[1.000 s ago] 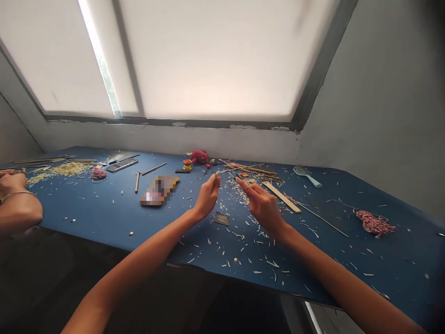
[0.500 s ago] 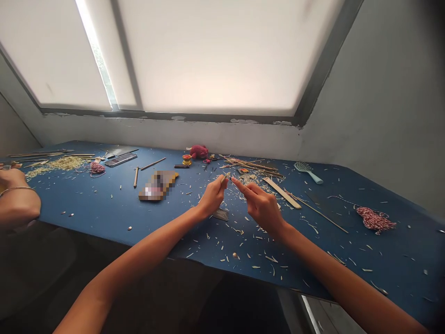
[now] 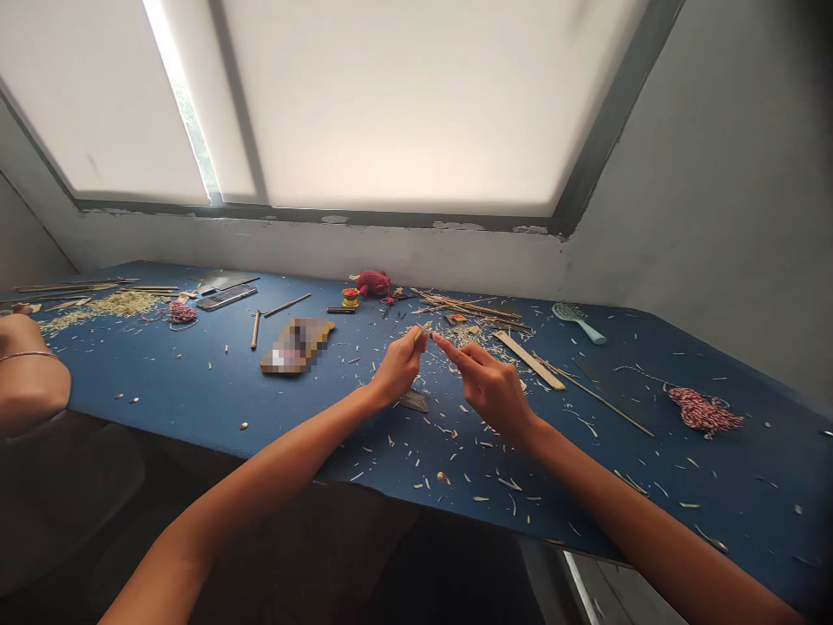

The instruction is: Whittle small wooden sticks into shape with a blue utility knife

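Observation:
Near the middle of the blue table (image 3: 195,382), my left hand (image 3: 399,365) is closed around a small piece of wood or bamboo (image 3: 423,331), most of it hidden by the fingers. Close on its right is my right hand (image 3: 491,382), index finger stretched toward the piece and the other fingers curled. A thin dark tip shows by that fingertip, but the tool in the hand is too hidden to name. Pale shavings lie around both hands, and a flat grey piece (image 3: 414,400) rests below my left hand.
Thin sticks (image 3: 468,305) and a flat strip (image 3: 528,360) lie beyond my right hand. Farther right are a hairbrush (image 3: 579,323) and red-white string (image 3: 703,411). Leftward are a blurred packet (image 3: 298,347), a phone (image 3: 226,298) and another person's arm (image 3: 32,373).
The other person's hand and arm at the far left have shifted slightly left. My two hands stay almost in the same place.

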Demonstrator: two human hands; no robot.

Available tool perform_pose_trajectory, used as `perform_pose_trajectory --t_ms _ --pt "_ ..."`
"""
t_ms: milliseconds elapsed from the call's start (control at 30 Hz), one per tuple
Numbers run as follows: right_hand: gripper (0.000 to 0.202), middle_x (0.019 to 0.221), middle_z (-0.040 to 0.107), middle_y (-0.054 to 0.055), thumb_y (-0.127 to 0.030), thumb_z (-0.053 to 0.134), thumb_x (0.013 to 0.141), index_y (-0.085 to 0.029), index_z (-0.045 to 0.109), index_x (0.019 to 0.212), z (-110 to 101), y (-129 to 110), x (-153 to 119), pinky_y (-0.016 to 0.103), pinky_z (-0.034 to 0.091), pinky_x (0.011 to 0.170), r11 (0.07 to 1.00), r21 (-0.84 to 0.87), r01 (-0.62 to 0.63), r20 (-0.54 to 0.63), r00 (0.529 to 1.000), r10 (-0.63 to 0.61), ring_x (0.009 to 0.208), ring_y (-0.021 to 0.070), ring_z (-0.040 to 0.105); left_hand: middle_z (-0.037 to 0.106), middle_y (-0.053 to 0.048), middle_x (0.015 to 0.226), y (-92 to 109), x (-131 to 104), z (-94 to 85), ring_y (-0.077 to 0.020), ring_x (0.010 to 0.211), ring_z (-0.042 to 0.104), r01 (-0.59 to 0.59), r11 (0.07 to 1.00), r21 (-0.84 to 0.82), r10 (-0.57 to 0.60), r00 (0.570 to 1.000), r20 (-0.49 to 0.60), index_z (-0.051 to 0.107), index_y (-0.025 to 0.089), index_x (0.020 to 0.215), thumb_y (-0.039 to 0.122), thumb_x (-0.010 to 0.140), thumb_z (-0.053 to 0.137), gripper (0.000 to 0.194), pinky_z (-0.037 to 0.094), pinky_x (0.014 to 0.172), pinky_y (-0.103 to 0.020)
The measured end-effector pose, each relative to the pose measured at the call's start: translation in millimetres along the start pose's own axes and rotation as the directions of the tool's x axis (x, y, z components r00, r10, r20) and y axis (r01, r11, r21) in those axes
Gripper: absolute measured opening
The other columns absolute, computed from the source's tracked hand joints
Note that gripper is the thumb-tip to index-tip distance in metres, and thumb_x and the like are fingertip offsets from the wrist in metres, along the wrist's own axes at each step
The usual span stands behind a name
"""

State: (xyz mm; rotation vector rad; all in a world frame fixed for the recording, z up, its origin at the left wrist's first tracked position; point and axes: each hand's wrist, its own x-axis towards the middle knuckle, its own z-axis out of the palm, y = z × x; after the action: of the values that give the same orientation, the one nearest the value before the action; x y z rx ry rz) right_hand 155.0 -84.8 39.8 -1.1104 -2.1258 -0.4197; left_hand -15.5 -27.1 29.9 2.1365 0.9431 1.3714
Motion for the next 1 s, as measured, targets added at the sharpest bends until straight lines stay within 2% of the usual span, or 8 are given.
perform_pose_trajectory --t_ms 400,633,1000 --pt "0.050 0.082 0.054 0.001 -0.012 0.032 0.091 -0.029 0.038 0.138 -0.5 -0.5 -1.2 0.017 0.033 0.054 0.998 -0.058 0.020 0.009 1.000 -0.019 0.057 0.0076 0.035 0.042 0.003 0.062 -3.0 0.3 0.6 -0.0103 0.055 0.032 -0.012 1.000 -0.024 0.013 1.000 0.020 0.037 0.019 0.071 0.045 0.092 0.031 0.034 0.027 0.054 -0.025" --pt "0.052 0.084 0.054 0.001 -0.010 0.034 0.090 -0.029 0.039 0.138 -2.2 -0.9 -1.1 0.017 0.033 0.054 0.998 -0.066 0.013 -0.014 1.000 -0.014 0.055 0.0069 0.033 0.039 0.003 0.060 -2.1 0.5 0.3 -0.0102 0.055 0.030 -0.007 1.000 -0.019 0.007 1.000 0.017 0.038 0.019 0.071 0.048 0.092 0.030 0.036 0.026 0.054 -0.025" --pt "0.052 0.083 0.054 0.001 -0.009 0.034 0.089 -0.029 0.040 0.137 -2.0 -2.8 0.1 0.019 0.032 0.053 0.996 -0.088 0.022 -0.016 1.000 -0.024 0.054 0.0076 0.033 0.039 0.003 0.062 -0.7 -0.6 -0.4 -0.0098 0.056 0.030 -0.010 1.000 -0.008 0.010 0.999 0.052 0.040 0.018 0.075 0.045 0.093 0.028 0.034 0.027 0.054 -0.025"
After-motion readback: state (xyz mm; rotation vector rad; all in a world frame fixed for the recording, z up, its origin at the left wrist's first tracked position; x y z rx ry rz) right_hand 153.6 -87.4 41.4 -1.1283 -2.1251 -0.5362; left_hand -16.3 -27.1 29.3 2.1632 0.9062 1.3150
